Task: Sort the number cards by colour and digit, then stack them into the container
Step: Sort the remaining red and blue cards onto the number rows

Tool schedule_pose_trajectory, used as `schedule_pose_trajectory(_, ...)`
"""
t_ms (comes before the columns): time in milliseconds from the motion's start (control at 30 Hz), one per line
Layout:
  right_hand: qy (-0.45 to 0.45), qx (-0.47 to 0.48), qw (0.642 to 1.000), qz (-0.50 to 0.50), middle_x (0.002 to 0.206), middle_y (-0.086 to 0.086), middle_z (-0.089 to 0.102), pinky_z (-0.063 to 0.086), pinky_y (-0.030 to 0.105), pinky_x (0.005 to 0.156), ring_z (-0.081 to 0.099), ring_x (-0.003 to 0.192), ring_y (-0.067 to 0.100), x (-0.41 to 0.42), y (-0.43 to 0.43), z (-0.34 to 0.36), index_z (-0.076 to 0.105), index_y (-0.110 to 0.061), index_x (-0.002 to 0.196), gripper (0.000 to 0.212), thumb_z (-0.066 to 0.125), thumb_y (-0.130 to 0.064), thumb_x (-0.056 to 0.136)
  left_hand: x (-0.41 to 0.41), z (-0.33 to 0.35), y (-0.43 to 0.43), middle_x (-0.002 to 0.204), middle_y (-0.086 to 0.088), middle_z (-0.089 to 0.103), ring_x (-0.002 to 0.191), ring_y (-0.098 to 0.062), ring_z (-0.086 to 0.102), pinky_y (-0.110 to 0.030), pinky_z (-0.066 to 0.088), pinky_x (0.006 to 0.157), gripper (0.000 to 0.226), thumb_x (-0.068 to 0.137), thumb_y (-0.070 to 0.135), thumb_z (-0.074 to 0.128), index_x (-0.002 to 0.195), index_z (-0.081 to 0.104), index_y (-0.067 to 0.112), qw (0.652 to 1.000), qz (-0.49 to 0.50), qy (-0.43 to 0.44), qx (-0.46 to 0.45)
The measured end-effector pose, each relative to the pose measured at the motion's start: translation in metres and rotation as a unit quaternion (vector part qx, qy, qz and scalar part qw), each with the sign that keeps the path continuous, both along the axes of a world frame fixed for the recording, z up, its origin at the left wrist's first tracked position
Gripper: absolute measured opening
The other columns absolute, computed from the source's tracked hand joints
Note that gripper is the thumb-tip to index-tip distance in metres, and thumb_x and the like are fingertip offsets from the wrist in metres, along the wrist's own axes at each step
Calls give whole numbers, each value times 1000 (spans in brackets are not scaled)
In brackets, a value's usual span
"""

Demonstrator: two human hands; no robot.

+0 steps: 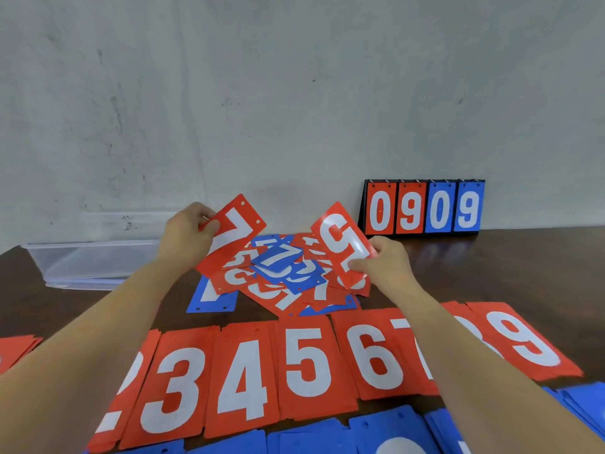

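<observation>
The wall [294,93], grey and scuffed, fills the upper half of the view. Below it lies the dark brown table [523,273], which bears every other item. Along the near part of the table runs the red row [248,371]: separate stacks of red cards laid side by side, tops showing 2, 3, 4, 5, 6, 7, a partly hidden digit, and 9 from left to right, with the arms crossing over the 2 and the 7. Another red stack sits at the far left edge, digit not visible. Nearer still, at the bottom edge, lies the blue row [327,437] of blue stacks, digits mostly cut off. At the back left, against the wall, stands the container [91,260], clear plastic, with no cards visible inside. At the back right stands the scoreboard [422,208], reading 0 9 in red and 0 9 in blue. Mid-table lies the pile [281,276], a loose heap of mixed red and blue cards, overlapping. The left hand [186,234] pinches the red 7 [229,237] by its edge, raised and tilted above the left of the pile. The right hand [386,260] pinches the red 5 [343,244], thumb on its face, tilted above the right of the pile.
</observation>
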State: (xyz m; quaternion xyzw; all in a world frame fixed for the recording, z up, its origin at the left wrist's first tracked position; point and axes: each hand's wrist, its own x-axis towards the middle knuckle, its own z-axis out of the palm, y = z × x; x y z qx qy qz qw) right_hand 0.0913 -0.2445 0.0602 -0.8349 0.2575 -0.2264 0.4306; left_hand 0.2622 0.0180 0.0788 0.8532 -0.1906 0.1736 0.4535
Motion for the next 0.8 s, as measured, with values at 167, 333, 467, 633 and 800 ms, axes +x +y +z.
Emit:
schedule_pose_trajectory(167,-50,47,997,38,100,3,70,59,34,72,70,82,16,-8,11,17,63,-17,102,27,79,-20,79,-34,7,-2,99,-8,69,79,-24,65,-27,49,58,11,95,14,57,106,58,11,994,-8,70,-79)
schedule_pose_trajectory(333,-125,108,984,69,92,3,73,59,31,68,72,80,18,-22,26,33,68,-20,83,9,74,-13,83,-71,6,-2,97,-10,68,69,-16,63,-24,47,54,23,89,2,60,109,57,12,976,0,138,-171)
schedule_pose_trajectory(467,-151,122,979,67,94,17,71,60,41,72,70,80,27,-30,32,41,68,-2,93,19,69,-20,87,-99,10,-3,96,-6,66,70,-16,64,-23,48,51,29,88,-2,60,113,55,12,969,1,157,-191)
schedule_pose_trajectory(633,-96,58,987,118,86,6,67,47,24,46,50,38,9,-37,34,40,61,-11,108,20,53,-27,98,-128,9,1,104,-11,68,87,-29,68,-40,58,78,18,90,4,62,103,56,13,970,24,151,-190)
schedule_pose_trajectory(800,-69,79,982,154,76,12,65,42,22,44,56,41,9,-53,44,40,58,-6,105,20,61,2,86,-151,5,10,109,-7,65,91,-26,66,-34,55,76,19,94,17,61,112,57,13,972,58,146,-173)
